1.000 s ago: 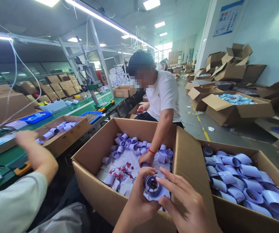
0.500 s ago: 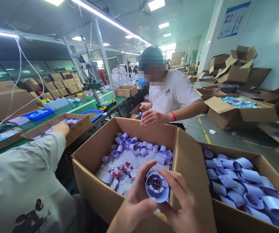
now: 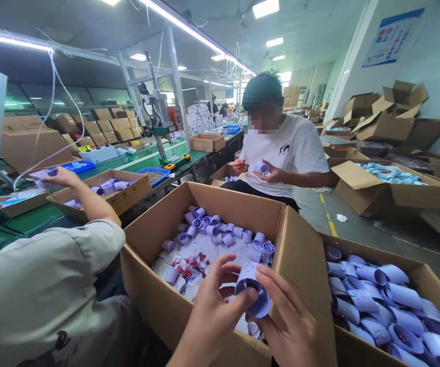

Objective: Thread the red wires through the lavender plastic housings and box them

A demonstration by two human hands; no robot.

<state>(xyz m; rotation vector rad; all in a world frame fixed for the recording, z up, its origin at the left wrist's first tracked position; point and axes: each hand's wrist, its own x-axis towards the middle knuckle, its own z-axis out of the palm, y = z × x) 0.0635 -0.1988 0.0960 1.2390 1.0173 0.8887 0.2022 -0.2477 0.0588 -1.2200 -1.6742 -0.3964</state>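
Head view | left hand (image 3: 212, 299) and right hand (image 3: 293, 318): hands clamped on lilac cylinder (image 3: 248, 273) | left thumb (image 3: 241, 302) at its mouth

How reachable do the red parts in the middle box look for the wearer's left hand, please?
Probably yes: the middle box is open on top, and the red parts lie uncovered beyond the left hand, though it holds a purple cup.

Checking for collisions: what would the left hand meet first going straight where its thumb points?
The purple cup it appears to touch; beyond that, likely the right hand, though depth is unclear.
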